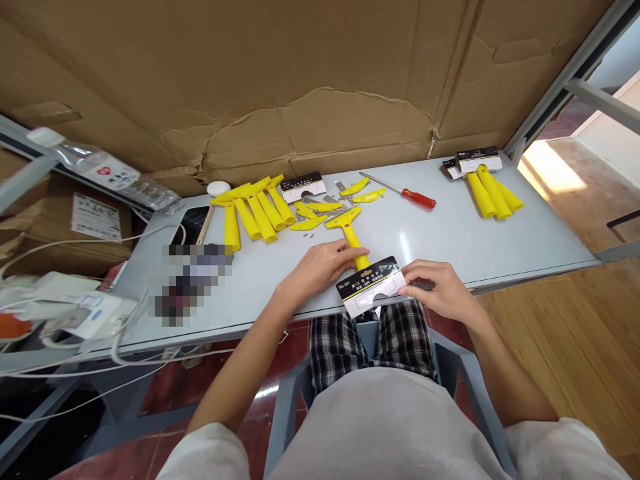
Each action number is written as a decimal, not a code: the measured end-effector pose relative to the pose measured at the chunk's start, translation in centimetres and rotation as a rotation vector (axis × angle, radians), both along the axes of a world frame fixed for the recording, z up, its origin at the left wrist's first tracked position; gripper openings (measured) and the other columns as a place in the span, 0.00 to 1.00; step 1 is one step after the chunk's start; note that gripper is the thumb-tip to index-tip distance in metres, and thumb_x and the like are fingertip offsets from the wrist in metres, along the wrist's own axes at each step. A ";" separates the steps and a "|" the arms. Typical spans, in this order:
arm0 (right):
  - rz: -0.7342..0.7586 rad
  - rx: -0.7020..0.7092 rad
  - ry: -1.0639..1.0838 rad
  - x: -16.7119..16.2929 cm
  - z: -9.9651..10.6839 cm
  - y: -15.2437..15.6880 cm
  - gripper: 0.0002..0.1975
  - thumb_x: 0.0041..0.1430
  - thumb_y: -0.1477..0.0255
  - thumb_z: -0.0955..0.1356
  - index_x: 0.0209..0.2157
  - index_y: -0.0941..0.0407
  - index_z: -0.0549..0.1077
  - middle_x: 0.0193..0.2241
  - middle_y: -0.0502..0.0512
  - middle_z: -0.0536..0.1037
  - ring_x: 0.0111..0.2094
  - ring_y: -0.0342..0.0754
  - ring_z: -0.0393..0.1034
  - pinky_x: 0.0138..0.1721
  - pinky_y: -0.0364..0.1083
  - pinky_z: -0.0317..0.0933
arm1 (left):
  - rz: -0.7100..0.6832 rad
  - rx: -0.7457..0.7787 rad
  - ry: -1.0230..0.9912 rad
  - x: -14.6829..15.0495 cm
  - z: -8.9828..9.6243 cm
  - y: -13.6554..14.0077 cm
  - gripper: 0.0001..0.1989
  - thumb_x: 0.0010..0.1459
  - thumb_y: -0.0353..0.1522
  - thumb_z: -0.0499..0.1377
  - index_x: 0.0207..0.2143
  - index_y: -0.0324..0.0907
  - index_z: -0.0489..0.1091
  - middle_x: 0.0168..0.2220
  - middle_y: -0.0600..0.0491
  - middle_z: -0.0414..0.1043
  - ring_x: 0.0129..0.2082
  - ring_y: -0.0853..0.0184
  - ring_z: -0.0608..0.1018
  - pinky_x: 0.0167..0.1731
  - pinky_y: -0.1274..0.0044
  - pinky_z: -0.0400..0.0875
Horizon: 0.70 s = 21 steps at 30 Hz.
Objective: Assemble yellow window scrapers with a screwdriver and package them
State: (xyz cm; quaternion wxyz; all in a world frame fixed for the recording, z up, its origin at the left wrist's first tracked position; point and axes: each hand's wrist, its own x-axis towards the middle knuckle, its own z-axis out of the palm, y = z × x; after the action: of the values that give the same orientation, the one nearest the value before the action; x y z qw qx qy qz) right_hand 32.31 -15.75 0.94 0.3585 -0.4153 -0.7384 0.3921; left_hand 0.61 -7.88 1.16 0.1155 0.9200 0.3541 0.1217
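My left hand [325, 268] is closed around the lower handle of a yellow scraper [351, 235], whose wide head points away from me. A black-and-white header card [371, 288] with printed lettering lies over the handle's end at the table edge. Its right end is pinched between the thumb and fingers of my right hand [437, 288]. Just beyond the scraper head are loose yellow cover pieces [309, 225], metal blades [341, 187] and small screws [309, 235]. Whether the card is fastened to the handle cannot be seen.
Several yellow scraper handles [254, 208] lie in a row at back left, beside a stack of cards [303, 187]. A red screwdriver [419, 199] lies behind my right hand. Carded scrapers [481, 193] are at far right. A bottle [107, 170] and power strip [95, 313] are left.
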 end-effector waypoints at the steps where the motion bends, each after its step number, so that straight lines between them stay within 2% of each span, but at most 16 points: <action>1: -0.002 -0.001 -0.014 0.1 0.1 -0.1 0.09 0.70 0.59 0.76 0.37 0.48 0.85 0.41 0.54 0.87 0.40 0.53 0.81 0.42 0.53 0.73 | 0.001 -0.006 -0.022 -0.1 -0.1 0.1 0.19 0.78 0.33 0.57 0.65 0.51 0.77 0.46 0.49 0.79 0.40 0.63 0.80 0.40 0.73 0.72; 9: 0.071 -0.029 -0.040 0.6 0.5 -0.3 0.11 0.70 0.59 0.76 0.35 0.49 0.84 0.37 0.53 0.86 0.37 0.51 0.80 0.41 0.51 0.73 | 0.020 -0.010 -0.123 -0.2 -0.5 0.2 0.19 0.79 0.34 0.55 0.65 0.51 0.78 0.44 0.49 0.78 0.39 0.64 0.80 0.40 0.73 0.74; 17: -0.070 0.054 -0.057 -0.5 -0.6 0.5 0.11 0.72 0.59 0.75 0.36 0.50 0.83 0.37 0.53 0.87 0.35 0.52 0.79 0.38 0.51 0.69 | -0.031 -0.092 -0.082 0.4 0.3 -0.6 0.22 0.77 0.30 0.55 0.67 0.52 0.76 0.46 0.48 0.80 0.43 0.61 0.81 0.43 0.71 0.74; 21: -0.072 0.079 -0.110 -1.1 -0.7 1.0 0.11 0.72 0.59 0.74 0.37 0.50 0.82 0.36 0.53 0.86 0.33 0.50 0.76 0.38 0.51 0.67 | -0.059 -0.134 -0.143 0.4 0.3 -0.9 0.20 0.78 0.34 0.56 0.67 0.51 0.77 0.47 0.48 0.82 0.44 0.60 0.82 0.45 0.69 0.75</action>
State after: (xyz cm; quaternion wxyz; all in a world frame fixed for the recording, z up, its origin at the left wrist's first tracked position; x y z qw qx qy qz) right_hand 31.22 -14.77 0.28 0.3472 -0.4480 -0.7566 0.3260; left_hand 0.98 -8.73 1.49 0.2056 0.9092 0.3251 0.1597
